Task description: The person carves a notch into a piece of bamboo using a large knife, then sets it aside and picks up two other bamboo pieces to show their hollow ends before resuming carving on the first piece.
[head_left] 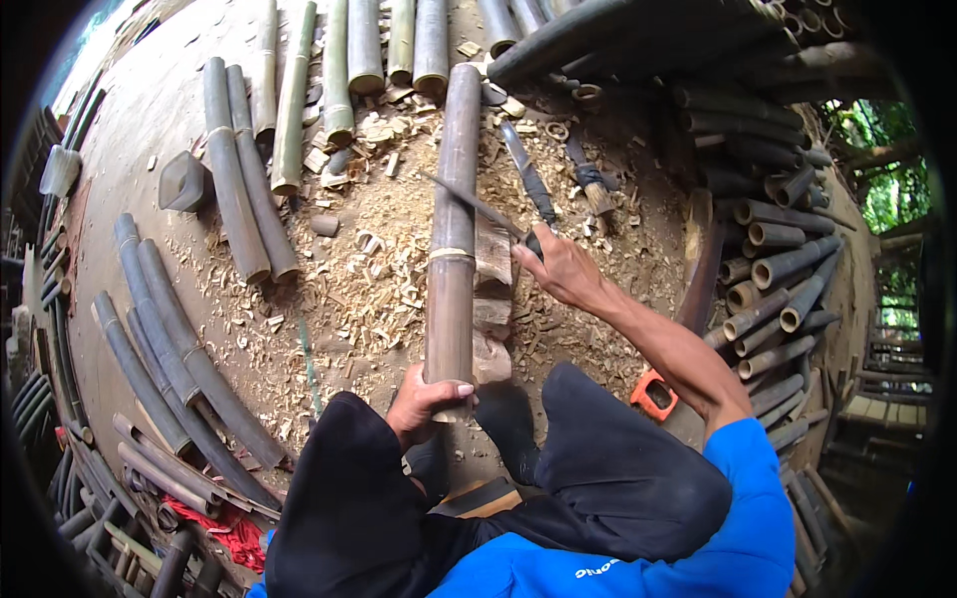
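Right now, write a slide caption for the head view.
Left grip on a bamboo pole, right grip on a knife held across it, shavings on the ground.

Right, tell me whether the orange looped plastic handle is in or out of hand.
Out: the left hand grips the long brown bamboo pole, the right hand a black-handled metal knife, and the orange handle lies untouched.

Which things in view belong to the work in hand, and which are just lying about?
In use:
bamboo pole, lower end in the left grip
knife in the right grip, blade across the pole
wood block beside the pole, probably

Seemingly just lying about:
wrapped-handle knife
orange handle
plastic container
red cloth
wood chips
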`<state>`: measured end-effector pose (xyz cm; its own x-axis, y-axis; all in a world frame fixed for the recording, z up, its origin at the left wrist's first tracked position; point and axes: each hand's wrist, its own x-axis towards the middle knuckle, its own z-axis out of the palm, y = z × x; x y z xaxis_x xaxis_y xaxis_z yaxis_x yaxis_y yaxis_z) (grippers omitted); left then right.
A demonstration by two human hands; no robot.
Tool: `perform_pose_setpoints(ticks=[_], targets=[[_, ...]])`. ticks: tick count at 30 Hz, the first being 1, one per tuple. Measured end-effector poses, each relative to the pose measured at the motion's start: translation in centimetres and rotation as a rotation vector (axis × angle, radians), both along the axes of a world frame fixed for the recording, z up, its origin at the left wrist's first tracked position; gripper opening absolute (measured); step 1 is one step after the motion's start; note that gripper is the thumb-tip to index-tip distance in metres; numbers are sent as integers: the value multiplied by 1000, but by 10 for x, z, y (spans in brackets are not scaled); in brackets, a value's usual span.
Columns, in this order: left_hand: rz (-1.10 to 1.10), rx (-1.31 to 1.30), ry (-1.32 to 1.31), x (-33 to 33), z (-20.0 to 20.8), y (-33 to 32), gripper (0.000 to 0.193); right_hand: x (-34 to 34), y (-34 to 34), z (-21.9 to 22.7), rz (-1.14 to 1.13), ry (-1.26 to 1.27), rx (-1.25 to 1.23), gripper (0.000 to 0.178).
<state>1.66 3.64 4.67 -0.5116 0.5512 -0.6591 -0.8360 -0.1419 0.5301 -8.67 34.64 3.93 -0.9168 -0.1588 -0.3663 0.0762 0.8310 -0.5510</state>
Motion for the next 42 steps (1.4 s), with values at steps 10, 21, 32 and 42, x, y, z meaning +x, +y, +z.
perform_pose_setpoints(ticks=[10, 21, 32, 42], targets=[[119, 392, -184, 20, -26, -1, 62, 7, 5, -20, 160, 409, -246, 58], [228, 617, -278, 20, -26, -7, 71, 24, -27, -9, 499, 437, -94, 10], [221, 661, -324, 17, -33, -4, 72, 21, -6, -16, 322, 213, -203, 22], [-120, -187, 134, -10, -9, 9, 79, 28, 11, 12, 11, 119, -322, 65]])
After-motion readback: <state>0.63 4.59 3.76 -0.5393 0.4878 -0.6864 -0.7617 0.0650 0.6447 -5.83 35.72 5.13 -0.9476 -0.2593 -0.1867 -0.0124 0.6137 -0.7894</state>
